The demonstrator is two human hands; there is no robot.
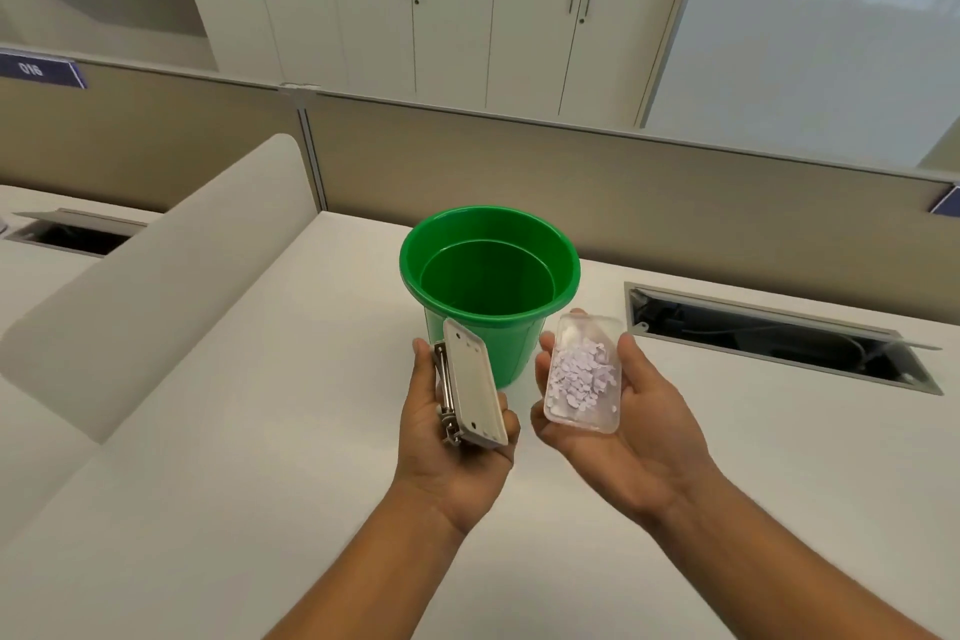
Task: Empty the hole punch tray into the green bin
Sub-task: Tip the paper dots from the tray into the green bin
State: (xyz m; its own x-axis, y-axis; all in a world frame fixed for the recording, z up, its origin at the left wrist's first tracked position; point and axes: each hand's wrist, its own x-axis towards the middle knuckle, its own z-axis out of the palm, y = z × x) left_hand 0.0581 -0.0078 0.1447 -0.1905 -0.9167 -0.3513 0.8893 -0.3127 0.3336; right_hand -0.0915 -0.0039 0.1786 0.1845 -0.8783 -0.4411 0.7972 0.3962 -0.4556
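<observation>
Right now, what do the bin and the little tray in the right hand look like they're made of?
Green bin: likely moulded plastic, glossy, with highlights along its rolled rim.
Tray: probably clear, slightly frosted plastic; the pale paper dots inside show through it.

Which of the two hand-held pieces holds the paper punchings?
The clear tray in the right hand, scattered with pale lilac dots. The left hand holds the white hole punch body, showing no punchings.

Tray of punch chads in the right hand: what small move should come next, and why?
Probably carry the tray forward over the green bin and tip it. The right hand holds it level, full of paper dots, just short of the rim; the left hand holds the hole punch, and the bin looks empty.
</observation>
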